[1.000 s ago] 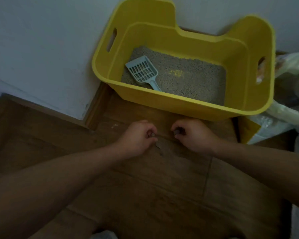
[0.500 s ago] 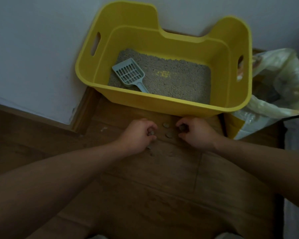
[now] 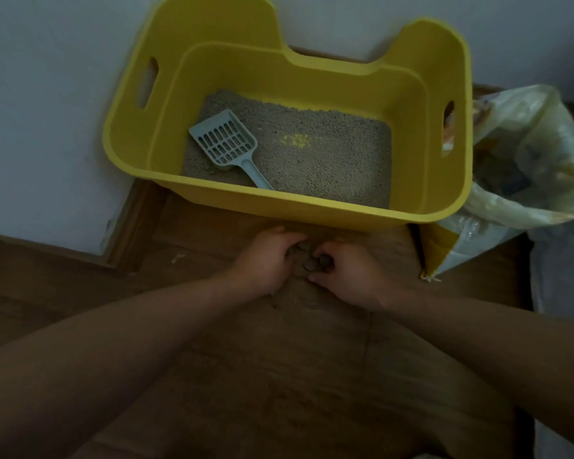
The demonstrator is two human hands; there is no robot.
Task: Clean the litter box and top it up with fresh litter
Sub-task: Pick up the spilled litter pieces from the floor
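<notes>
A yellow litter box (image 3: 312,210) sits at upper centre against a white wall (image 3: 47,111), with a blue-grey scoop (image 3: 226,144) lying on the grey litter (image 3: 328,167) at its left. Just below it, on the wooden floor (image 3: 279,376), the left hand (image 3: 262,263) and right hand (image 3: 348,279) curl their fingers round small grey clumps (image 3: 312,263). A plastic bag (image 3: 527,167) lies at right.

Home interior, as I view it remotely: a yellow litter box (image 3: 312,207) on wood-look flooring (image 3: 279,376) against a white wall (image 3: 47,111), scoop (image 3: 226,144) lying inside it, opened bag (image 3: 517,180) just right of it.
</notes>
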